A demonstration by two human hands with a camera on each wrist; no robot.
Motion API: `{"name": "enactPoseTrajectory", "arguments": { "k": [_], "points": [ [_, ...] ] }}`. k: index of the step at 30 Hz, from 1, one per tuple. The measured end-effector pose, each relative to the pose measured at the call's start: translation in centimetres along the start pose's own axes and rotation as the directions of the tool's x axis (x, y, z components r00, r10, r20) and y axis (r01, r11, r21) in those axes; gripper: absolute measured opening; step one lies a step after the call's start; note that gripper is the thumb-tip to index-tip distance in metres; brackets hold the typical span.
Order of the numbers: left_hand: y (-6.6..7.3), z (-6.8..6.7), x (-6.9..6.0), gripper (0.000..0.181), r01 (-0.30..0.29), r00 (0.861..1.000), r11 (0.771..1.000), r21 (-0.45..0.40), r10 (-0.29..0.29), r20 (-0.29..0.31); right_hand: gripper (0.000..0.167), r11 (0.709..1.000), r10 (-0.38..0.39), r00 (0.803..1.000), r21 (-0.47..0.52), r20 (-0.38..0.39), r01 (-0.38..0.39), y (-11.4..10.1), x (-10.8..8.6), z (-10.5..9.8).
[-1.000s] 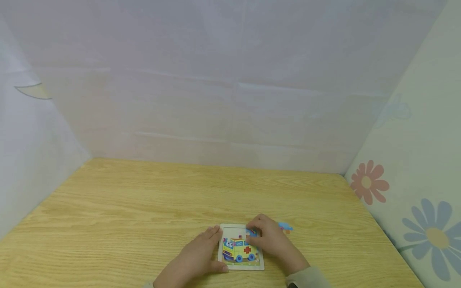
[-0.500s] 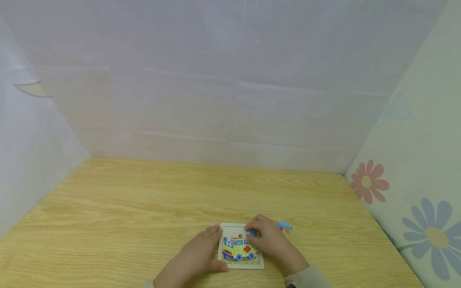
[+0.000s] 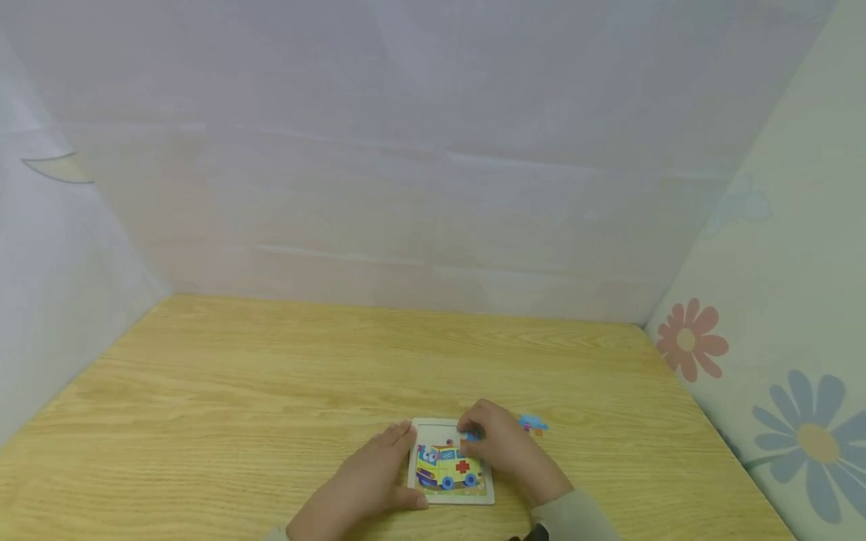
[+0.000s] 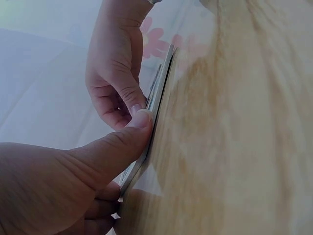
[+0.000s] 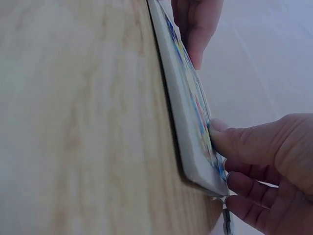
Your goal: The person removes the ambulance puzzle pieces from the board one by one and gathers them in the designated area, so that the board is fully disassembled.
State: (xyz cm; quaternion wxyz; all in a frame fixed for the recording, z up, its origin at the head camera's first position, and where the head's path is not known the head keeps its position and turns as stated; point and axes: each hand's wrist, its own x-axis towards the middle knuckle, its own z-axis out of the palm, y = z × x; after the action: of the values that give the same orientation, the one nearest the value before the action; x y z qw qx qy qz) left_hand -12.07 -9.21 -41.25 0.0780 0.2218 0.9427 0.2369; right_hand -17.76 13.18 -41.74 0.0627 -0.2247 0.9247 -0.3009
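Note:
A small square jigsaw puzzle tray [image 3: 460,500] with a pale frame lies flat near the table's front. Inside it a yellow ambulance picture [image 3: 446,469] covers the lower part; the upper left shows bare backing. My left hand [image 3: 368,473] holds the tray's left side, thumb at the near corner and fingers along the edge. In the left wrist view that thumb [image 4: 120,142] presses the rim. At the tray's upper right, my right hand [image 3: 501,442] pinches a blue puzzle piece [image 3: 473,436], partly hidden by the fingers. Thumb and curled fingers also show in the right wrist view.
Loose blue puzzle pieces [image 3: 533,423] lie on the wooden table [image 3: 304,361] just right of the tray, beyond the right hand. Pale cloth walls [image 3: 433,188] enclose the back and sides, with printed flowers on the right one.
The blue piece under the right fingers shows slightly less and at a changed angle. The right hand has shifted a little to the left; the left hand keeps its place on the tray.

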Motion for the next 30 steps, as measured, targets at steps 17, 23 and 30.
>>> {"name": "enactPoseTrajectory", "arguments": {
  "k": [17,23,30],
  "points": [
    [-0.1,0.1,0.2,0.095,0.003,1.000,1.000,0.007,-0.003,-0.001,0.019,0.997,0.079,0.997,-0.009,0.011,-0.079,-1.2,0.3,-0.3],
    [0.0,0.0,0.1,0.094,0.002,1.000,1.000,0.007,-0.002,-0.001,0.020,0.996,0.083,0.997,-0.012,0.000,-0.083,-1.2,0.4,-0.3],
    [0.1,-0.1,0.2,0.094,-0.002,1.000,1.000,0.019,0.002,0.003,0.021,0.996,0.093,0.996,-0.015,-0.003,-0.093,-1.3,0.4,-0.2]
  ]
}}
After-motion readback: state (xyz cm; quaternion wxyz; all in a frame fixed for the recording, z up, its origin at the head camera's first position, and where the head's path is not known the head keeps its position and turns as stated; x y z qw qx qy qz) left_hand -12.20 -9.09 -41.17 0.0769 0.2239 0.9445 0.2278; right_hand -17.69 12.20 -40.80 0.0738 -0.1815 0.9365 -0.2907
